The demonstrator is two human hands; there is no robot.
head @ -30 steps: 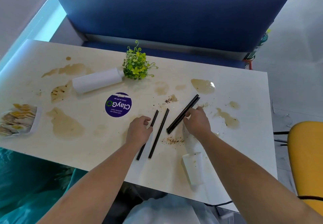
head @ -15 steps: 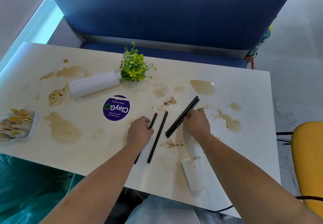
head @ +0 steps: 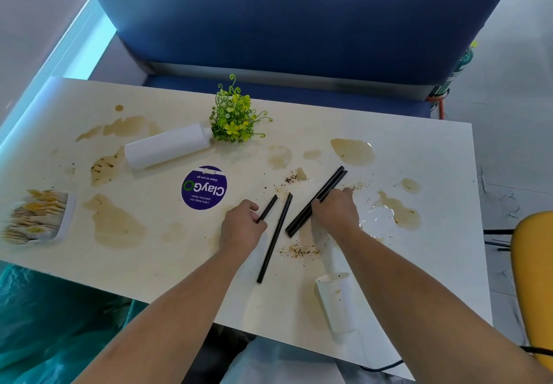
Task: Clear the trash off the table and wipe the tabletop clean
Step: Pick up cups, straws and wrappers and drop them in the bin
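Several black chopsticks lie on the stained white table (head: 434,264). My left hand (head: 241,228) grips one black chopstick (head: 268,207), whose lower part is hidden under the hand. A second single chopstick (head: 275,238) lies loose just right of that hand. My right hand (head: 335,214) curls its fingers on a pair of black chopsticks (head: 324,192) lying side by side. A tipped white paper cup (head: 336,303) lies near the front edge beside my right forearm. Brown spills (head: 115,225) and crumbs (head: 299,252) cover the tabletop.
A white bottle (head: 167,145) lies on its side next to a small green plant (head: 235,117). A purple round sticker (head: 204,187) sits mid-table. A tray of sachets (head: 39,217) is at the left edge. Blue bench behind, yellow chair (head: 532,279) at right.
My left hand has closed round the leftmost chopstick and lifted its near end. My right hand stays on the pair. The view shifted slightly downward.
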